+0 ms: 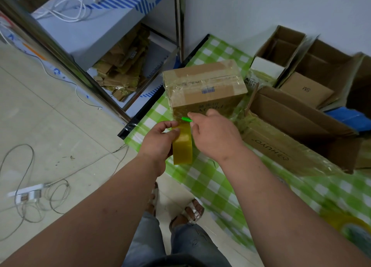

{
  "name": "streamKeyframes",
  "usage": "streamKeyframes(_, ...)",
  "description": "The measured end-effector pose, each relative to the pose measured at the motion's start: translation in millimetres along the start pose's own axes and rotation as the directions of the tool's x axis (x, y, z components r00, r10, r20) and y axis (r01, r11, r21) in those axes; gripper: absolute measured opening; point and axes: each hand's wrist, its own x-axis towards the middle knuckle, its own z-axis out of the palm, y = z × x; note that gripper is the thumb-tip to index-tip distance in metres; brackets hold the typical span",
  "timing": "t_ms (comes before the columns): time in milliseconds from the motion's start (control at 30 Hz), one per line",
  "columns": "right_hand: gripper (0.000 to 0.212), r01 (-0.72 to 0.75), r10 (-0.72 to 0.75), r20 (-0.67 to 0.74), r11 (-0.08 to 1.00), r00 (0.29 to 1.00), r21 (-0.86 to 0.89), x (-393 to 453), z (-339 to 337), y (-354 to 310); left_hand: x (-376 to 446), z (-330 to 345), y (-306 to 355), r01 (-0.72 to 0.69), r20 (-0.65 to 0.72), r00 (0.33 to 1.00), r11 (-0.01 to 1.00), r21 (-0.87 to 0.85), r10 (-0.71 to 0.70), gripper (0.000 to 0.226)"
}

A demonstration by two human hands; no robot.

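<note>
**Checked tablecloth, tape stretched for the cut**

Green-and-white checked tablecloth (210,178) covers the table. A cardboard box (206,85) sits near its far-left corner, already wrapped in glossy tape. At the box's near face the left hand (158,142) curls round a yellowish roll of tape (182,148). It holds the roll just below the box, with a short strip running up to the cardboard. The right hand (214,134) has its fingers bent around a green-handled tool (186,119), whose tip meets that strip. It looks like a cutter, but I cannot tell whether it carries a blade.

The main risk is to the left thumb, which lies very close to the tool's tip: a slip along the taut tape could nick it. If the strip slackens, the tool may snag and tear it ragged instead of cutting clean. A hard pull could also drag the box towards the table edge. Open cartons (297,114) crowd the right side, leaving little room to shift it.
</note>
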Motion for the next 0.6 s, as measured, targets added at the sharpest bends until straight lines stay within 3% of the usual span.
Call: streamKeyframes(600,0.021,-0.096,0.107,0.087,0.988,0.99,-0.123,17,-24,-32,1,0,9,-0.003,0.015,1.0,1.0,-0.02,0.003,0.013)
